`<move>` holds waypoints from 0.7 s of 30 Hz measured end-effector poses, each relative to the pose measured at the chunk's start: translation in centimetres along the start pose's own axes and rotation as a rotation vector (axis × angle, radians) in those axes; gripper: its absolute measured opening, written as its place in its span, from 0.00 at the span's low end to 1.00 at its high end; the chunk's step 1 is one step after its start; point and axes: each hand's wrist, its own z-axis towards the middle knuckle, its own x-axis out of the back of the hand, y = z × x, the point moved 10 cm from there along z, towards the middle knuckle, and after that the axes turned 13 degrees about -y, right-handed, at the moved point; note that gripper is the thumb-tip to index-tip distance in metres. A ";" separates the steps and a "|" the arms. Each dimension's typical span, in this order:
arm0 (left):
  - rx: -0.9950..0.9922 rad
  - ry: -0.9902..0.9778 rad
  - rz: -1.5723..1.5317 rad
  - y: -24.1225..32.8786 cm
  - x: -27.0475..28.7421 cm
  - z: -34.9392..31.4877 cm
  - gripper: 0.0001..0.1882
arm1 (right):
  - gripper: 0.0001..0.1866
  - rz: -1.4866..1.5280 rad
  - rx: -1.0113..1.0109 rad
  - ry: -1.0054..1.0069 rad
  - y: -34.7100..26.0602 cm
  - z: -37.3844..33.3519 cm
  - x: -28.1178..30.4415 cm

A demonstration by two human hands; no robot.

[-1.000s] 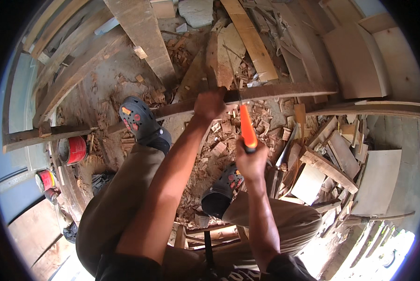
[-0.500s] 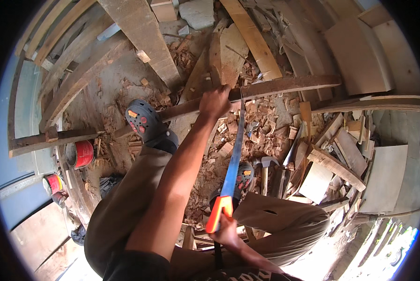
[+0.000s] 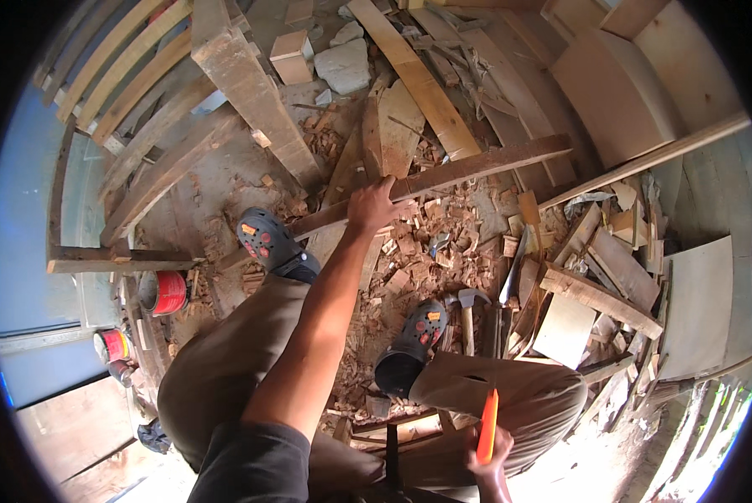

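Note:
A long brown wooden beam (image 3: 485, 165) lies slantwise in front of me. My left hand (image 3: 373, 204) is closed over it near its middle, while my left clog (image 3: 267, 238) rests against its lower left part. Low on the right, beside my bent knee, my right hand (image 3: 495, 450) grips a handsaw by its orange handle (image 3: 488, 419). The saw's blade cannot be made out in this view. It is apart from the beam.
Wood chips (image 3: 409, 260) cover the ground around my feet. A claw hammer (image 3: 468, 318) lies by my right clog (image 3: 416, 339). Offcuts (image 3: 602, 293) are piled at right, boards (image 3: 418, 71) lie at the far side, and a red can (image 3: 164, 292) stands at left.
My right hand has drawn the saw away from the beam, down and to the right. The left hand has stayed on the beam. The whole view has shifted slightly.

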 end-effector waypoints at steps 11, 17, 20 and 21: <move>-0.158 0.175 0.184 1.6 -1.1 -1.9 0.37 | 0.13 0.045 0.044 -0.007 1.1 0.4 -1.1; -0.170 -0.335 -0.054 -0.7 -2.9 0.9 0.44 | 0.19 0.068 0.033 -0.050 2.2 0.6 -2.5; -0.159 -0.297 0.057 0.0 -2.9 0.6 0.46 | 0.14 0.070 0.025 -0.018 1.2 1.2 -2.2; -0.146 -0.283 0.105 0.4 -3.0 0.3 0.47 | 0.13 0.066 0.022 0.001 1.1 1.2 -2.1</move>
